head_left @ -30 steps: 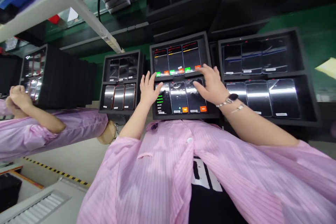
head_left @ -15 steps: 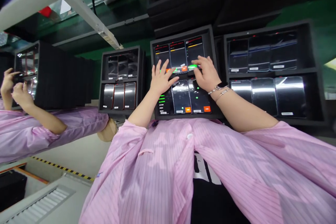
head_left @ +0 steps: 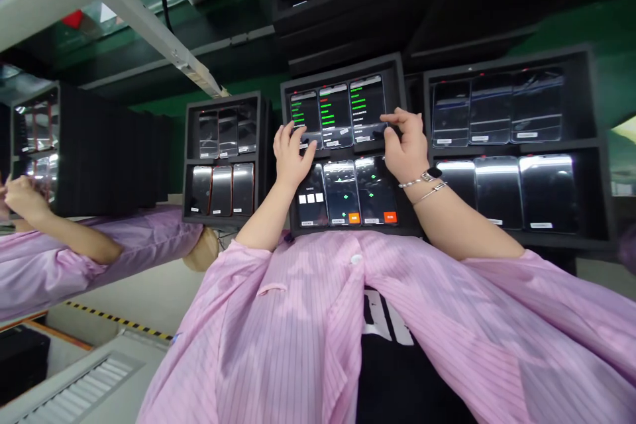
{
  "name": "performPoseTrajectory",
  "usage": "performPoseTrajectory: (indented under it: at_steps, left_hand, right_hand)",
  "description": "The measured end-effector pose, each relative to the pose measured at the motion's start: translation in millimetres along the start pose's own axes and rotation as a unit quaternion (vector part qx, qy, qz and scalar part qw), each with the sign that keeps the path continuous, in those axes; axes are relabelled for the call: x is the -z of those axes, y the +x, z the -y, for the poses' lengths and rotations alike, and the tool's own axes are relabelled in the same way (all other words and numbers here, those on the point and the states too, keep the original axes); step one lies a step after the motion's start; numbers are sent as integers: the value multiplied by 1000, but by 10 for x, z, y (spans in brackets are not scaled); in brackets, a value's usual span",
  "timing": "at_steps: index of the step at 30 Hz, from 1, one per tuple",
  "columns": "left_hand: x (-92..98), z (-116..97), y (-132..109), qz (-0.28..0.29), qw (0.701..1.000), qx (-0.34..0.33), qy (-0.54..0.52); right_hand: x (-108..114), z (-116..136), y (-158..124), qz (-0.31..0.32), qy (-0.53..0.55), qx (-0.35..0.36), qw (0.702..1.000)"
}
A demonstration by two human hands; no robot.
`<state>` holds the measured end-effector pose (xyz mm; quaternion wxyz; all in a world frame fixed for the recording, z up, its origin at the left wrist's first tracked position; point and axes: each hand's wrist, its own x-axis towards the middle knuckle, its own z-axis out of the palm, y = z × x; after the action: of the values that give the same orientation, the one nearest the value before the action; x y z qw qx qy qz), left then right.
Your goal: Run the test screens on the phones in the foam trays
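The left hand [head_left: 294, 158] is curled loosely over the lower edge of the upper row of phones, its fingertips [head_left: 291, 134] resting on the screens without gripping anything. The right hand [head_left: 406, 151] comes in from the other side, half open and also not grasping, with its index finger [head_left: 392, 118] stretched onto the corner of the upper right phone. A watch [head_left: 432, 174] and a thin bracelet [head_left: 428, 193] circle that wrist.

Six phones [head_left: 335, 116] stand in a black rack [head_left: 342, 65], three above and three below. The upper screens show green bars and tiny unreadable text. The lower left screen shows three white squares, and the other two show green arrows and orange buttons.

More phones fill black racks [head_left: 501, 146] just beside it. At the far left, a co-worker's hand [head_left: 20, 199] extends from a pink sleeve [head_left: 89, 252].
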<state>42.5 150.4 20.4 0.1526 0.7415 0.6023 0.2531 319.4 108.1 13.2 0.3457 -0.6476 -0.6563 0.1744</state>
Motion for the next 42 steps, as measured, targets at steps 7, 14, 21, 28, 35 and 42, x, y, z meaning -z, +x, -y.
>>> performPoseTrajectory:
  at_steps: [7, 14, 21, 28, 35, 42]
  left_hand:
    - [-85, 149, 47, -7, 995, 81, -58]
    - [-119, 182, 24, -20, 995, 61, -77]
    - [-39, -124, -94, -2, 1000, -17, 17]
    - [326, -169, -1283, 54, 991, -118, 44]
    - [376, 127, -1927, 114, 980, -135, 87]
    - [236, 216, -1894, 71, 985, -151, 54]
  right_hand:
    - [-21, 9, 54, 49, -26, -12, 998]
    - [23, -35, 38, 39, -27, -20, 999]
    - [-27, -73, 93, 14, -1, -21, 1000]
    - [267, -109, -575, 40, 71, 18, 997]
    - [361, -110, -977, 44, 53, 58, 996]
    - [353, -93, -897, 42, 38, 59, 997]
